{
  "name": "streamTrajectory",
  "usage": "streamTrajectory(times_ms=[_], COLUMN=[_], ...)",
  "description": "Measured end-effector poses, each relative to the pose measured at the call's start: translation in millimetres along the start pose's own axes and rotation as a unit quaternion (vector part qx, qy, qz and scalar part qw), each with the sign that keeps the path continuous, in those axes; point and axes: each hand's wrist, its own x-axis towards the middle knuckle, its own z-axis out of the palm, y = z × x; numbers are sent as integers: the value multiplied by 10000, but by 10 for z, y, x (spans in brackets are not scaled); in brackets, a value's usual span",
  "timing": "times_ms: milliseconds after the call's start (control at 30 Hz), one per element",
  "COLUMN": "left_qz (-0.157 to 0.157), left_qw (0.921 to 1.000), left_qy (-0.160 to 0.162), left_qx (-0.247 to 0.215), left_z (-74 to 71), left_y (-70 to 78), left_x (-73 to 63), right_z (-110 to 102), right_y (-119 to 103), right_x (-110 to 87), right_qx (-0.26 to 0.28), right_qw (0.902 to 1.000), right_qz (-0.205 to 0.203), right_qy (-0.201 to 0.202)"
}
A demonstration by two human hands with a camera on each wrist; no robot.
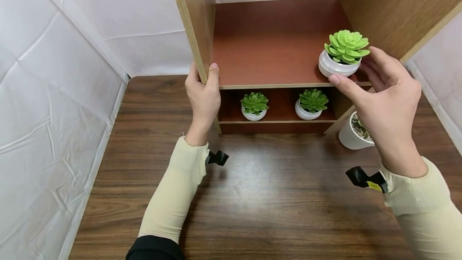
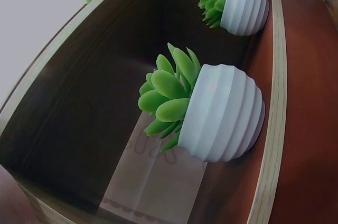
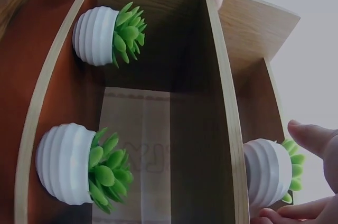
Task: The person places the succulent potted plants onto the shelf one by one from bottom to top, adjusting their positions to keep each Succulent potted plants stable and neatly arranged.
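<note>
A wooden shelf unit (image 1: 274, 86) with a reddish-brown interior stands ahead. My left hand (image 1: 204, 99) grips the lower front edge of its upper left side panel (image 1: 196, 23), thumb on the inner side. At the right end of the upper board sits a potted succulent (image 1: 343, 65), light green in a ribbed white pot. My right hand (image 1: 391, 87) is spread around it, thumb by the pot's front and fingers at its right side; in the right wrist view, the thumb (image 3: 311, 137) stands apart from the pot.
Two more potted succulents (image 1: 254, 105) (image 1: 311, 103) sit in the lower compartment. A white pot with pebbles (image 1: 353, 133) stands on the wooden table (image 1: 252, 196), right of the unit and partly behind my right hand. White sheeting (image 1: 54, 111) borders the table.
</note>
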Motion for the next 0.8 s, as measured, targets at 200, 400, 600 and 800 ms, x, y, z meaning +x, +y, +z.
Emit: streamTrajectory(times_ms=[200, 400, 600, 800], left_qz=[-21, -6, -32, -4], left_qw=[10000, 10000, 10000, 10000], left_qy=[54, 50, 22, 37], left_qx=[-47, -37, 0, 30], left_z=[9, 10, 7, 9], left_y=[-7, -3, -12, -31], left_x=[-1, 4, -1, 1], right_z=[-63, -109, -154, -194], right_y=[54, 59, 86, 112], right_x=[-124, -172, -219, -258], right_qx=[1288, 1560, 1649, 1801], right_qw=[9906, 9856, 9827, 9790], right_qz=[-399, -486, -693, -800], right_qy=[221, 439, 488, 526])
